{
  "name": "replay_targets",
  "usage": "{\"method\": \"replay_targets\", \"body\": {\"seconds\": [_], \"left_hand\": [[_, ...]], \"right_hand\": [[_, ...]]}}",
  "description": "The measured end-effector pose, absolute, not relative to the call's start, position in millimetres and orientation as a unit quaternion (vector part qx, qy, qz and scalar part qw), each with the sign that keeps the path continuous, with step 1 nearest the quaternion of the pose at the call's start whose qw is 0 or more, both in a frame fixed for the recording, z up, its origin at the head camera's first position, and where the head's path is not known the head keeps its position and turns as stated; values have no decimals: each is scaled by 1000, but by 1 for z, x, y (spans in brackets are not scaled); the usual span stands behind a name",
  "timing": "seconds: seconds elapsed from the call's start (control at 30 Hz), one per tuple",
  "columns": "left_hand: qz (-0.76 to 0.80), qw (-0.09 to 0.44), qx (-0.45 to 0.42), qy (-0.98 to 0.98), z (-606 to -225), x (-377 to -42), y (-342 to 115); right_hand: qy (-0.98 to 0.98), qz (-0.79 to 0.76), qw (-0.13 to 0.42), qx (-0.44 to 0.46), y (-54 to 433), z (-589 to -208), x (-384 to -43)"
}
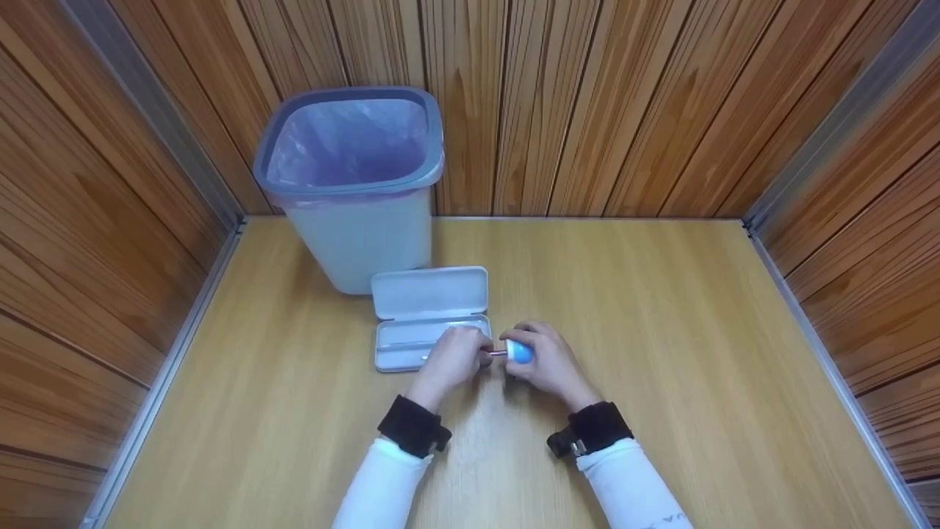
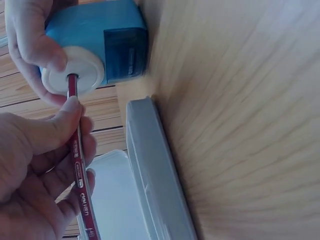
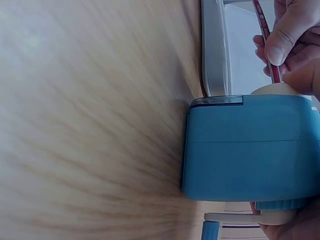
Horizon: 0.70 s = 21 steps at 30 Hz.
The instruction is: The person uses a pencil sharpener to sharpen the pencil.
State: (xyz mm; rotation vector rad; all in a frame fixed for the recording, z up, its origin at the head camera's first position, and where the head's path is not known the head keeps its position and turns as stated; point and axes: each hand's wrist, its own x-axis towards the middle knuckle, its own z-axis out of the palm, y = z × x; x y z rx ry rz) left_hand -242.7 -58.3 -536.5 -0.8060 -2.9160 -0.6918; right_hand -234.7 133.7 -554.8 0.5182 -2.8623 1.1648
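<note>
My left hand [image 1: 455, 356] pinches a dark red pencil [image 2: 80, 170] between thumb and fingers. One end of the pencil sits in the round white front of a blue pencil sharpener [image 3: 250, 145]. My right hand [image 1: 547, 360] grips that sharpener, with a thumb or finger against the white front in the left wrist view. A crank with a blue handle [image 3: 210, 230] shows at the sharpener's other end. Just beyond the left hand lies a pale metal pencil case [image 1: 429, 292], its lid raised; the hand hides part of its tray.
A tall pale bin [image 1: 360, 239] with a grey rim and plastic liner stands behind the pencil case, to the left. Wood-patterned walls [image 1: 558, 110] enclose the wooden tabletop [image 1: 683, 330] at the back and both sides.
</note>
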Motion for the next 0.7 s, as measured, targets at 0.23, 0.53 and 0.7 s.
{"method": "replay_targets", "body": {"seconds": [0.23,0.53,0.7], "left_hand": [[-253,-21,-266,-930,-535,-247,-62],[-275,-84,-259,-922,-531,-251,-66],[-293,-93,-274,-911,-530,-254,-69]], "right_hand": [[-914,373,-2,163,135,-555,-235],[-915,361,0,179,135,-554,-236],[-917,348,13,194,135,-554,-237]]}}
